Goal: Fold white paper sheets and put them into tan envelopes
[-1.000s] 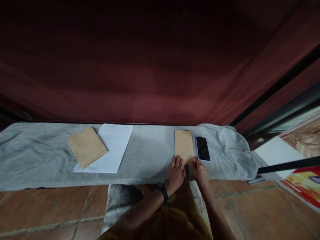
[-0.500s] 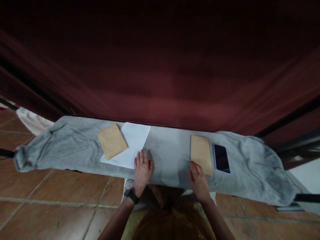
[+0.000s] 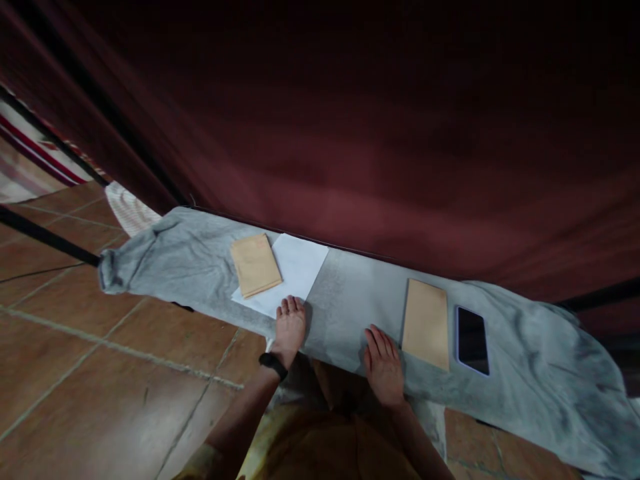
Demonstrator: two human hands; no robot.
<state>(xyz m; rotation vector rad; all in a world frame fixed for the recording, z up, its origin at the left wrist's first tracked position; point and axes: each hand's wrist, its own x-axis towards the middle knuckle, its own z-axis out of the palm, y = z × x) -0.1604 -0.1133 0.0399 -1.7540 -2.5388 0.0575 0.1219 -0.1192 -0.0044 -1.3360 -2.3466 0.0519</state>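
Note:
My left hand [image 3: 290, 327], with a black wristband, lies flat and open on the near corner of a white paper sheet [image 3: 295, 273]. A stack of brown envelopes [image 3: 255, 265] rests on that sheet's left part. My right hand [image 3: 383, 363] rests open on the grey cloth [image 3: 345, 300], just left of a single brown envelope [image 3: 427, 313]. A black phone [image 3: 472, 340] lies to the right of that envelope. Neither hand holds anything.
The grey cloth covers a long low surface in front of a dark red curtain [image 3: 350, 133]. Terracotta floor tiles [image 3: 100, 360] spread to the left and below. A dark bar [image 3: 45, 233] crosses at the far left.
My left hand moved left from the single envelope to the white sheet. My right hand slid off the envelope onto the cloth. The camera turned left.

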